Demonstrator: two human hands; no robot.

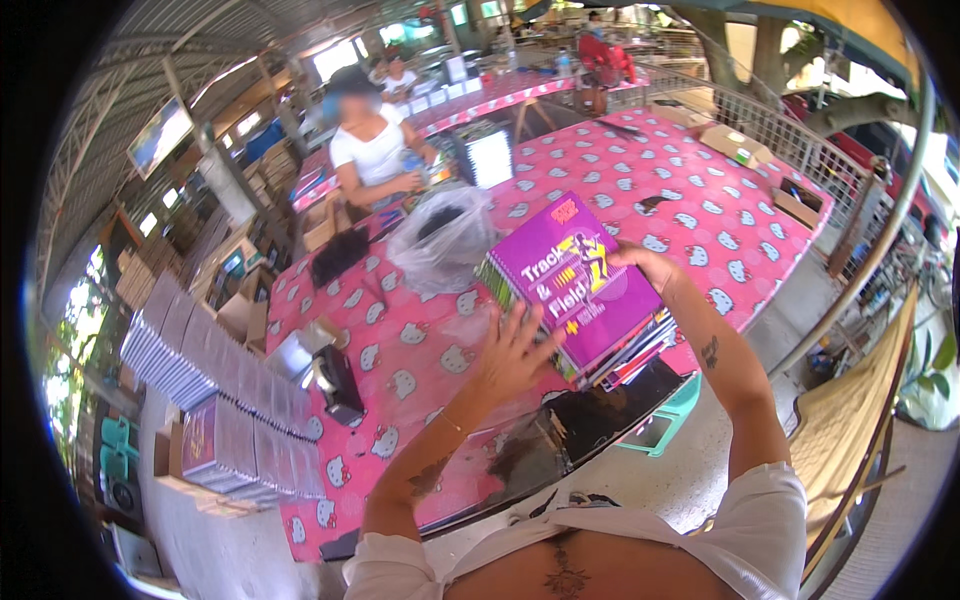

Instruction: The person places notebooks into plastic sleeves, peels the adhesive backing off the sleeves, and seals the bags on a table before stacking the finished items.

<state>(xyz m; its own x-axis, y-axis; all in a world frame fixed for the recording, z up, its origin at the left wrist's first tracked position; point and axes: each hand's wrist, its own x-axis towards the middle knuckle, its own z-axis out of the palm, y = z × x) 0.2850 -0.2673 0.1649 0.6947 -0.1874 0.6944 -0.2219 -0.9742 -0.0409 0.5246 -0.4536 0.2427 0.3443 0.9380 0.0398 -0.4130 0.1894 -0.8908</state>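
Note:
A stack of spiral-bound books rests near the right front of the table, with a purple book (585, 320) on top. The top cover bears a yellow figure and white lettering. My right hand (648, 268) is closed round the stack's far right edge, with the lower fingers partly hidden. My left hand (515, 352) lies against the left, spiral side of the stack, its fingers spread. Below the purple cover, page edges and covers of several colours show. Beyond the stack sits a clear plastic bag (440, 240) with something dark in it.
A pink patterned cloth (400, 385) covers the table. On its left stand a black tape dispenser (337, 388) and tall piles of spiral notebooks (200, 345). A person in a white shirt (368, 150) works across the table. A green stool (665, 420) is below the near edge.

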